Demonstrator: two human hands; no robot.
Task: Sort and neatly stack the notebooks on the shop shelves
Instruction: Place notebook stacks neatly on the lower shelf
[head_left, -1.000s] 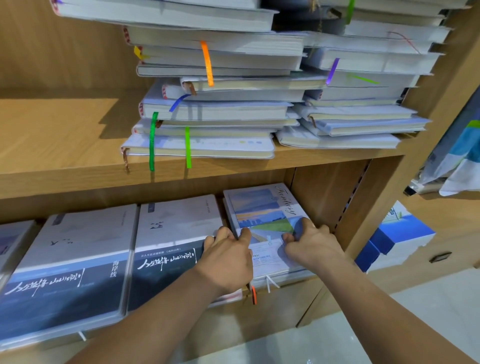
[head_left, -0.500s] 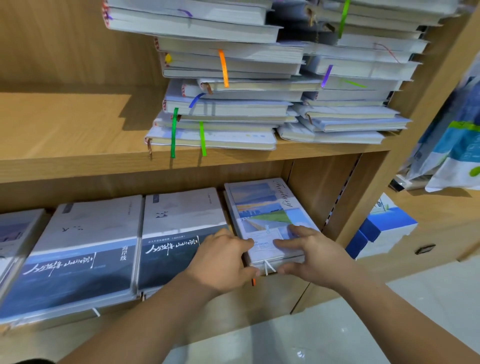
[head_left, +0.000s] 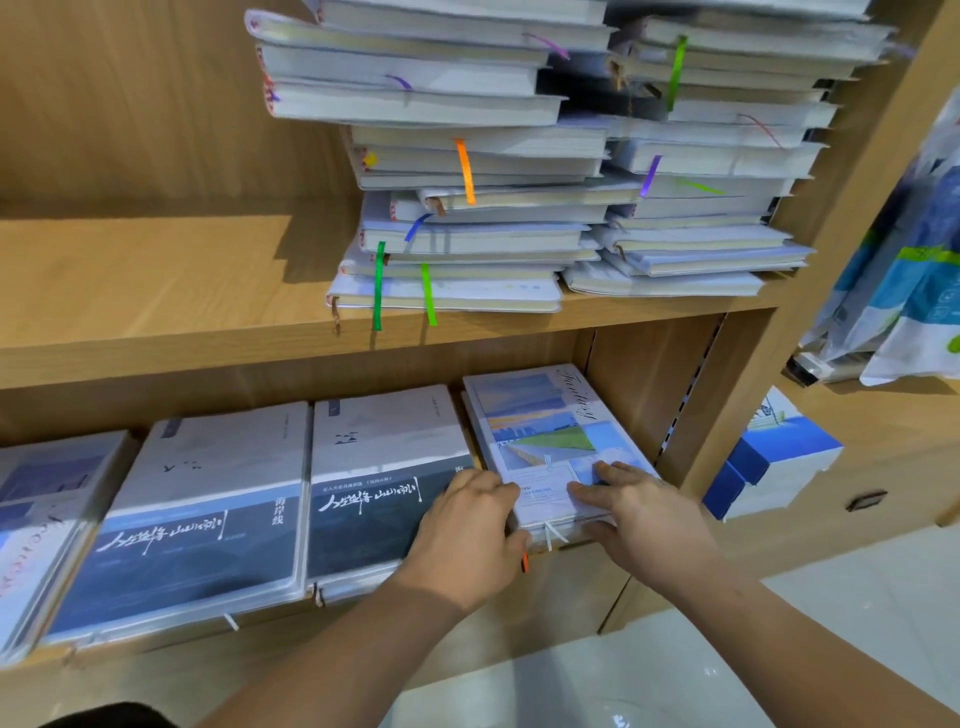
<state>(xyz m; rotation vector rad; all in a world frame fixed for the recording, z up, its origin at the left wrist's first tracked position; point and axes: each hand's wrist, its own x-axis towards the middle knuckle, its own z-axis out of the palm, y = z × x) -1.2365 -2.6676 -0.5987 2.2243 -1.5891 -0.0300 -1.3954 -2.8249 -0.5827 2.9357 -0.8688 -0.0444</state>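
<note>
You face a wooden shelf unit (head_left: 156, 291) with two levels in view, and most of the work looks undone. On the upper shelf, two tall piles stand side by side against the right wall. The left pile (head_left: 457, 208) is ragged, its notebooks stepped out and skewed at different angles. The right pile (head_left: 717, 171) is little better, with edges jutting and coloured ribbons hanging loose. Neither reads as sorted or squared, so that is your biggest job left.

The lower shelf is further along. Two dark-banded notebooks (head_left: 208, 509) lie flat next to each other, covers up, with another notebook (head_left: 41, 509) partly in view at the far left. They sit in a tidy row, though their front edges overhang the shelf lip.

At the right end of that row, just beside the shelf's side wall, lies the landscape-cover stack (head_left: 540, 431), the one you are squaring. Your left hand (head_left: 467, 535) curls its fingers round its near left corner. Your right hand (head_left: 644, 519) lays its fingers on the top cover with the thumb under the front edge, pinching it. A white ribbon (head_left: 550, 535) dangles between your hands.
</note>
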